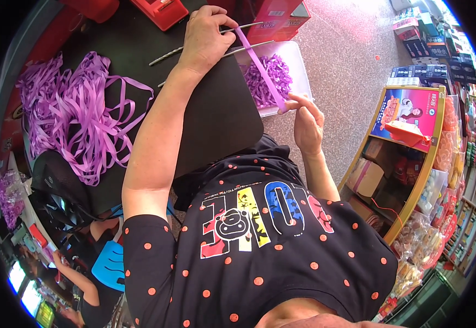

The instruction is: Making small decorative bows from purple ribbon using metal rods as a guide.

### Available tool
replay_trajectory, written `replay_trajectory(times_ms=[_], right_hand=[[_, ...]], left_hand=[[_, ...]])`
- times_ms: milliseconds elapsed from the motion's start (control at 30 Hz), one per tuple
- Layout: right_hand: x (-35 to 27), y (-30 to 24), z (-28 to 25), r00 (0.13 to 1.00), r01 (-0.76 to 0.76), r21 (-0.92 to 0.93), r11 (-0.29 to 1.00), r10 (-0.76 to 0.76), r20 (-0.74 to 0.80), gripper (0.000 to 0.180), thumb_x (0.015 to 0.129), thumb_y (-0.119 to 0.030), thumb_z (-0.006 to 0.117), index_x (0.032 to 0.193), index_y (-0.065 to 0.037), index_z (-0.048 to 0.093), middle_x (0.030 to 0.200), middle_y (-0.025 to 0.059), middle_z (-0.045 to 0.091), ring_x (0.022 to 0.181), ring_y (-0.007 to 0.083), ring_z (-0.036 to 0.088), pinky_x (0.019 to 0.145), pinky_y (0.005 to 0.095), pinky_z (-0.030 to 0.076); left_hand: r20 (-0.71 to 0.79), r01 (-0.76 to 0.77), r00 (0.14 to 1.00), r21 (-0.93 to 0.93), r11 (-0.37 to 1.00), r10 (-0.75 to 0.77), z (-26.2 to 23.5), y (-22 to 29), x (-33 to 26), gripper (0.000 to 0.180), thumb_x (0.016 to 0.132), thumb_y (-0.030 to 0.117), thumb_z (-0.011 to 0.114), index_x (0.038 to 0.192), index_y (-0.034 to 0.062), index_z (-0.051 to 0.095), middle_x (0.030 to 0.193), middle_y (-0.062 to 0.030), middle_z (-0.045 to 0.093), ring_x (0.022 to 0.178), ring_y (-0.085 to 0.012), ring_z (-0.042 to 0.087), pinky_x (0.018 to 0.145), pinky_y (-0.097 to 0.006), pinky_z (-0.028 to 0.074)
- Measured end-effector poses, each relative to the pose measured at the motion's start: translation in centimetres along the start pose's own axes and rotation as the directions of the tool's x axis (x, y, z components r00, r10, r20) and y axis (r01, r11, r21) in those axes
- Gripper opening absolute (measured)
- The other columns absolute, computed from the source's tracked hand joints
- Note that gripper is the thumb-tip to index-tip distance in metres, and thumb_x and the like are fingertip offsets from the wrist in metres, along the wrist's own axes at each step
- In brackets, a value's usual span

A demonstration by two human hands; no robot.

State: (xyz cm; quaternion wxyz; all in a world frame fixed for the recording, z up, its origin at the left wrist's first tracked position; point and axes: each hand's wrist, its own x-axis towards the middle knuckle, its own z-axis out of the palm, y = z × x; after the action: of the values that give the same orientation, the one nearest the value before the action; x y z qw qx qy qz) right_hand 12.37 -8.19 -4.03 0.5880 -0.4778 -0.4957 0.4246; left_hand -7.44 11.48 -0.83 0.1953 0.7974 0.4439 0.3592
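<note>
A purple ribbon strip is stretched taut between my two hands. My left hand is closed on its upper end, beside thin metal rods that lie on the black table. My right hand pinches the strip's lower end between thumb and fingers, just off the table's edge. Under the strip stands a clear plastic bin holding short purple ribbon pieces.
A big tangled heap of purple ribbon covers the table's left part. Red boxes stand at the far edge. A yellow-framed display shelf with packaged goods is on the right. Another person's arm shows at lower left.
</note>
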Motion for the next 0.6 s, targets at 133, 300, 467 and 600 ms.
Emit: replay_trajectory(times_ms=[133,300,467,600], right_hand=[[0.3,-0.8,0.1,1.000,0.005,0.124,0.992,-0.006,0.015,0.035,0.084,-0.008,0.049,0.114,0.004,0.062,0.094,0.0090,0.067,0.096,0.0170,0.052,0.094,0.0335,0.034],[1.4,-2.4,0.5,0.980,0.127,-0.056,0.990,-0.117,0.163,0.040,0.088,-0.018,0.049,0.120,0.005,0.056,0.090,0.0147,0.067,0.098,0.0200,0.053,0.099,0.0395,0.028],[3.4,-4.2,1.8,0.963,0.211,0.114,0.971,-0.226,0.144,0.040,0.085,-0.015,0.050,0.119,0.006,0.057,0.091,0.0154,0.068,0.093,0.0207,0.056,0.093,0.0372,0.037],[7.3,-5.8,1.8,0.908,0.265,0.246,0.932,-0.327,0.262,0.044,0.091,-0.016,0.045,0.128,0.008,0.047,0.098,0.0222,0.067,0.090,0.0262,0.060,0.091,0.0416,0.043]], left_hand=[[-0.003,-0.009,1.000,0.006,1.000,0.009,0.0,-0.1,0.0,0.019,0.072,0.007,0.064,0.088,0.0080,0.072,0.116,-0.0066,0.058,0.110,-0.0249,0.051,0.091,-0.033,0.044],[-0.011,-0.018,1.000,0.005,1.000,0.018,0.1,-0.2,0.0,0.018,0.071,0.007,0.064,0.088,0.0079,0.072,0.115,-0.0067,0.059,0.109,-0.0251,0.052,0.090,-0.033,0.044],[-0.018,-0.012,1.000,-0.002,1.000,0.012,0.2,-0.2,0.0,0.018,0.071,0.006,0.064,0.088,0.0078,0.072,0.114,-0.0069,0.059,0.108,-0.0251,0.052,0.089,-0.033,0.045],[-0.050,-0.019,0.999,-0.026,0.999,0.017,0.3,-0.1,0.0,0.017,0.068,0.007,0.066,0.083,0.0082,0.073,0.110,-0.0080,0.060,0.105,-0.0267,0.053,0.091,-0.035,0.045]])
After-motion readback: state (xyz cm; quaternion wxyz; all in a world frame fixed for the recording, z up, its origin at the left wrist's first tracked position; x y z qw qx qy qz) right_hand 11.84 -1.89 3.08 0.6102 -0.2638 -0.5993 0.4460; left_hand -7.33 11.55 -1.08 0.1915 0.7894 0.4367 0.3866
